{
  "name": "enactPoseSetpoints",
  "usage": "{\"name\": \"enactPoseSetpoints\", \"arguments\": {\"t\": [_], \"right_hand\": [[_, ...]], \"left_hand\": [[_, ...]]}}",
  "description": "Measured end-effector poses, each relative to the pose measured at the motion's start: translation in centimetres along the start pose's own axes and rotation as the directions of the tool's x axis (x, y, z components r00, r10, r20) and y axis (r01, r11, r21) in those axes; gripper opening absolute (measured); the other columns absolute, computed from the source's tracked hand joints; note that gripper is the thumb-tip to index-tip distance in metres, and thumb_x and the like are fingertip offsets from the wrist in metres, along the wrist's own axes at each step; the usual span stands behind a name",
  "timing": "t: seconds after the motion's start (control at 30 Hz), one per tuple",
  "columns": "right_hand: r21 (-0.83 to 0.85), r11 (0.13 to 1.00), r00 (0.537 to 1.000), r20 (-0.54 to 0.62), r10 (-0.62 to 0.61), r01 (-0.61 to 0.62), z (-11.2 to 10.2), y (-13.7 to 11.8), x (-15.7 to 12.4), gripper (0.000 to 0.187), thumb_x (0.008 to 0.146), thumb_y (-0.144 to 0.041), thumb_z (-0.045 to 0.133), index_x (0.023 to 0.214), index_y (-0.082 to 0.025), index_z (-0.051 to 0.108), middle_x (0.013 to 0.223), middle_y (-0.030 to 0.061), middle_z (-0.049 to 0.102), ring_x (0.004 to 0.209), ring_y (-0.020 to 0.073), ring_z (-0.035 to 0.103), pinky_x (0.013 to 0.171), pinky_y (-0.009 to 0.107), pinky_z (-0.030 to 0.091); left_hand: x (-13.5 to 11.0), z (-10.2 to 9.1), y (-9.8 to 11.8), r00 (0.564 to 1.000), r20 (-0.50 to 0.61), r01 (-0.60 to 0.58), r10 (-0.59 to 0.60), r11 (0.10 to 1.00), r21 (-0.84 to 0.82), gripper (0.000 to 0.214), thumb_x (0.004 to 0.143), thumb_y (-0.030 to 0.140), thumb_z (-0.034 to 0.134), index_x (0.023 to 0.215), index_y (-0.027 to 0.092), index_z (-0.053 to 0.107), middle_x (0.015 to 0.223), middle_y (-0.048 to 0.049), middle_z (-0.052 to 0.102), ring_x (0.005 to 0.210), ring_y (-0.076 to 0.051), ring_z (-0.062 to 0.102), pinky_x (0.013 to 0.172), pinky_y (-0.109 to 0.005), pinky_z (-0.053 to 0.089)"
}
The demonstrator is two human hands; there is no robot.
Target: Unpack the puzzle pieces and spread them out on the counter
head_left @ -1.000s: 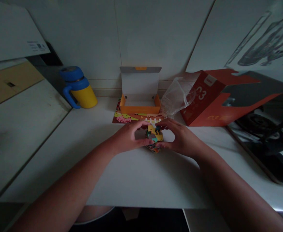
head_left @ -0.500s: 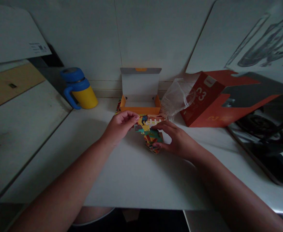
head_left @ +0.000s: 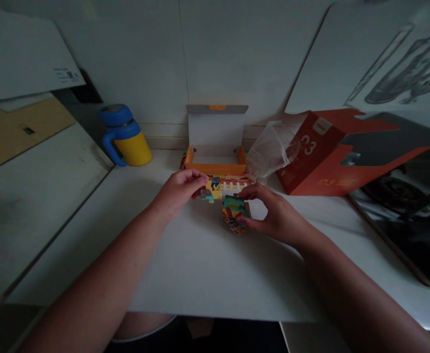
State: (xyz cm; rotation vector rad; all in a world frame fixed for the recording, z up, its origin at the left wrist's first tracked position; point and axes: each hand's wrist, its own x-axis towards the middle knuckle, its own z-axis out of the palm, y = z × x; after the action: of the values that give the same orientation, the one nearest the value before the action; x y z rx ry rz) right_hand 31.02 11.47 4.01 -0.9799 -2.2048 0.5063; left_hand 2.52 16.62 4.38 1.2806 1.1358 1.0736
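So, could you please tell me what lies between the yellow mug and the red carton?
In the head view, the open orange box and a crumpled clear plastic bag lie between yellow mug and red carton.

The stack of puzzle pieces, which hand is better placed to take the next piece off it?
Probably the right hand: its fingers already wrap the stack of puzzle pieces. The left hand is busy holding a joined piece beside it.

Dim light, pale wall (head_left: 144, 59), white table (head_left: 200, 274), dark floor below
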Motion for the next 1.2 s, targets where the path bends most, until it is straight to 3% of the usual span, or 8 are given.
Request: {"name": "enactPoseSetpoints", "arguments": {"t": [0.37,0.5,0.67,0.8,0.9,1.0,1.1,1.2], "right_hand": [[0.009,0.997,0.992,-0.103,-0.074,0.075,-0.1,-0.1,-0.1,0.047,0.088,-0.036,0.088,0.124,-0.027,0.059,0.125,0.0102,0.07,0.112,0.0282,0.071,0.095,0.046,0.063],[0.01,0.995,0.987,-0.127,-0.098,0.101,-0.1,0.0,-0.1,0.045,0.09,-0.037,0.087,0.123,-0.027,0.058,0.123,0.0095,0.069,0.114,0.0277,0.07,0.096,0.046,0.062],[-0.016,0.995,0.989,-0.112,-0.099,0.098,0.0,-0.1,-0.2,0.046,0.091,-0.041,0.087,0.123,-0.028,0.057,0.124,0.0101,0.069,0.113,0.0286,0.07,0.096,0.047,0.062],[-0.014,0.993,0.988,-0.103,-0.114,0.113,0.1,-0.3,-0.1,0.046,0.091,-0.042,0.086,0.123,-0.029,0.057,0.123,0.0094,0.069,0.112,0.0284,0.071,0.096,0.047,0.063],[0.007,0.994,0.989,-0.103,-0.105,0.107,0.3,-0.5,-0.2,0.047,0.09,-0.042,0.087,0.124,-0.03,0.057,0.123,0.0092,0.07,0.112,0.0291,0.071,0.095,0.048,0.063],[0.015,0.994,0.988,-0.113,-0.106,0.108,0.6,-0.8,-0.5,0.05,0.089,-0.043,0.088,0.126,-0.03,0.057,0.124,0.0098,0.07,0.115,0.0306,0.071,0.097,0.049,0.062],[0.013,0.992,0.986,-0.118,-0.121,0.123,1.1,-1.2,-0.6,0.053,0.089,-0.043,0.089,0.129,-0.03,0.057,0.127,0.0104,0.07,0.117,0.0316,0.07,0.098,0.049,0.061],[0.01,0.987,0.98,-0.121,-0.159,0.161,1.6,-1.7,-0.6,0.054,0.089,-0.042,0.089,0.131,-0.031,0.056,0.125,0.0096,0.071,0.113,0.0304,0.071,0.094,0.047,0.062]], "left_hand": [[0.1,-0.1,-0.1,1.0,0.015,-0.001,0.001,1.0,0.016,0.033,0.079,0.046,0.085,0.094,0.018,0.074,0.087,-0.0028,0.073,0.067,-0.011,0.062,0.058,-0.023,0.045],[0.7,-1.0,-0.9,1.0,0.006,0.002,-0.003,0.984,0.175,0.031,0.083,0.045,0.084,0.094,0.018,0.074,0.089,-0.0047,0.076,0.071,-0.014,0.066,0.061,-0.025,0.047],[1.6,-2.2,-2.5,0.989,0.096,0.074,-0.114,0.933,0.351,0.02,0.083,0.036,0.083,0.085,0.019,0.072,0.096,-0.0079,0.08,0.076,-0.019,0.071,0.067,-0.029,0.052],[1.4,-2.4,-3.0,0.979,0.198,-0.081,-0.058,0.777,0.625,0.018,0.08,0.026,0.081,0.067,0.021,0.07,0.102,-0.0091,0.08,0.096,-0.025,0.074,0.084,-0.034,0.055],[0.8,-2.1,-2.4,0.987,0.141,-0.155,0.074,0.651,0.743,0.007,0.082,0.026,0.081,0.081,0.022,0.075,0.095,-0.0076,0.079,0.091,-0.025,0.071,0.084,-0.035,0.053],[0.1,-1.2,-1.2,0.977,0.107,-0.211,0.187,0.724,0.657,0.018,0.093,0.039,0.073,0.096,0.021,0.076,0.097,-0.0068,0.078,0.085,-0.021,0.069,0.078,-0.033,0.051],[-0.8,0.1,-0.1,0.944,0.277,-0.271,0.18,0.9,0.341,0.034,0.099,0.053,0.067,0.102,0.02,0.075,0.097,-0.0069,0.077,0.087,-0.019,0.07,0.078,-0.03,0.053],[-1.7,1.3,0.3,0.894,0.417,-0.219,0.165,0.972,0.084,0.033,0.095,0.049,0.075,0.107,0.019,0.071,0.094,-0.0057,0.075,0.086,-0.017,0.07,0.077,-0.028,0.054]]}}
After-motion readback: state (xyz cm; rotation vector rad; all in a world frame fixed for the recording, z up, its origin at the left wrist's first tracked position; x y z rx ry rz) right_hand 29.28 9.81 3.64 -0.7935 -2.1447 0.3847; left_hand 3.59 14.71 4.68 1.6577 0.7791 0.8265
